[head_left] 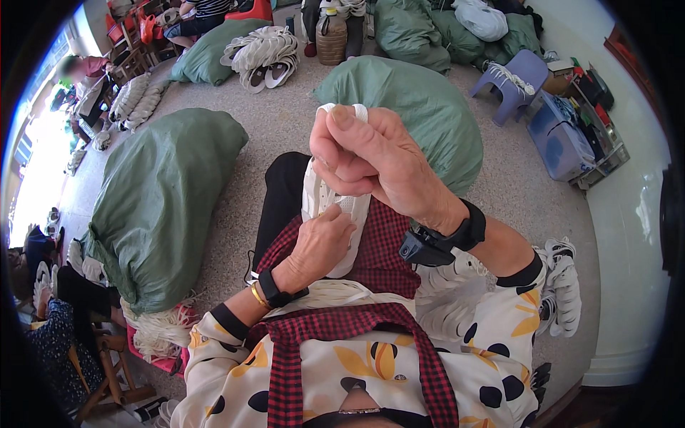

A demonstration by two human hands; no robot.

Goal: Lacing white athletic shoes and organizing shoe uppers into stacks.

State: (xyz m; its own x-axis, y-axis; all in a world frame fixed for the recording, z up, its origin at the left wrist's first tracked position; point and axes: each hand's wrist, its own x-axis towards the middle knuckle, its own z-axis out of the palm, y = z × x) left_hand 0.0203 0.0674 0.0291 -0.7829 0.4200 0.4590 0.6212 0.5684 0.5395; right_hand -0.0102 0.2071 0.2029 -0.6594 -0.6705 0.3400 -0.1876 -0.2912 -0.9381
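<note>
Speckled floor (pixel 275 125), green sacks (pixel 164 192); right hand (pixel 371 153) gripping lace (pixel 362 113); left hand (pixel 317 242) at shoe (pixel 359 217), grip unclear.

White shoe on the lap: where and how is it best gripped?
Probably grip the white shoe across its near end, coming from the person's right: that end is rounded and uncovered, while the left hand covers part of its middle and the right hand overlaps its far end in view.
</note>
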